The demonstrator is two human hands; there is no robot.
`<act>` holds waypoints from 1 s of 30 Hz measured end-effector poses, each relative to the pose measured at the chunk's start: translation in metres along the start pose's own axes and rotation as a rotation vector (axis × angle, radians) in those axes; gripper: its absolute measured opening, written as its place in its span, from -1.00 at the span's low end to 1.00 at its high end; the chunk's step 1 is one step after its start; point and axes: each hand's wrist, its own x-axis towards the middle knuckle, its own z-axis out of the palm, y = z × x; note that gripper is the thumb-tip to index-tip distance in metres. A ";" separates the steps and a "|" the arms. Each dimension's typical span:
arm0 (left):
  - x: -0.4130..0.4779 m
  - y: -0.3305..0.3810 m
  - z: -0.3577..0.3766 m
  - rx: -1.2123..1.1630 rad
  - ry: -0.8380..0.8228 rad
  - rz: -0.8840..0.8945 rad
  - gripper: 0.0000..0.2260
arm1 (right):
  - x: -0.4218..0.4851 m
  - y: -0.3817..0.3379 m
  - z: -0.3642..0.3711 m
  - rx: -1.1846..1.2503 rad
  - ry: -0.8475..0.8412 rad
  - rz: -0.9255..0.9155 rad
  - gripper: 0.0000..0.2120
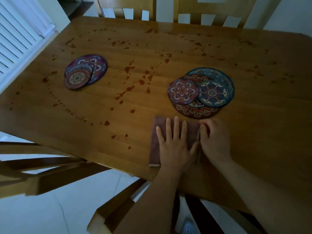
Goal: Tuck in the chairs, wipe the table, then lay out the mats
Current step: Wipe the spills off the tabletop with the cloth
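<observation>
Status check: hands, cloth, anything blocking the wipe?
Left hand flat on folded cloth, right hand pinching its right edge. Table spotted with reddish stains, unwiped. Two mat stacks sit in the wiping path.

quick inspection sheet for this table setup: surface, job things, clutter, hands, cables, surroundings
surface: wooden table dotted with reddish spots across most of the top
job's things: folded cloth at the near edge; left mat pile and right mat pile, round mats overlapping; far chairs close against the far edge
clutter: nothing seen
hands: left hand flat on the cloth; right hand curled, gripping the cloth's right edge
cables: nothing seen
surroundings: white radiator at left; pale tiled floor; another chair near left
</observation>
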 end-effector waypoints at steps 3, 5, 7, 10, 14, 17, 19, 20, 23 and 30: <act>-0.012 -0.061 -0.004 0.027 0.005 -0.073 -0.42 | -0.013 -0.012 0.016 -0.073 -0.150 -0.191 -0.79; -0.012 -0.096 -0.010 0.044 0.009 -0.163 -0.45 | -0.019 -0.015 0.028 -0.135 -0.255 -0.279 -0.71; -0.004 -0.114 -0.015 0.027 0.039 -0.262 -0.45 | -0.020 -0.014 0.036 -0.182 -0.265 -0.328 -0.68; 0.021 -0.129 -0.019 -0.001 0.065 -0.327 -0.48 | -0.021 -0.011 0.042 -0.209 -0.231 -0.348 -0.67; 0.065 -0.149 -0.023 -0.027 0.092 -0.411 -0.48 | -0.020 -0.012 0.045 -0.216 -0.233 -0.362 -0.64; 0.089 -0.147 -0.024 -0.038 0.116 -0.459 -0.48 | -0.019 -0.011 0.045 -0.233 -0.229 -0.372 -0.65; 0.091 -0.143 -0.025 -0.038 0.102 -0.473 -0.48 | -0.019 -0.011 0.045 -0.232 -0.214 -0.380 -0.68; 0.088 -0.139 -0.024 -0.035 0.096 -0.470 -0.48 | -0.020 -0.011 0.045 -0.227 -0.211 -0.382 -0.69; 0.063 -0.115 -0.018 -0.021 0.108 -0.413 -0.47 | -0.021 -0.012 0.043 -0.242 -0.218 -0.382 -0.68; -0.020 -0.057 -0.001 -0.012 0.089 -0.197 -0.47 | -0.020 -0.014 0.039 -0.228 -0.292 -0.352 -0.62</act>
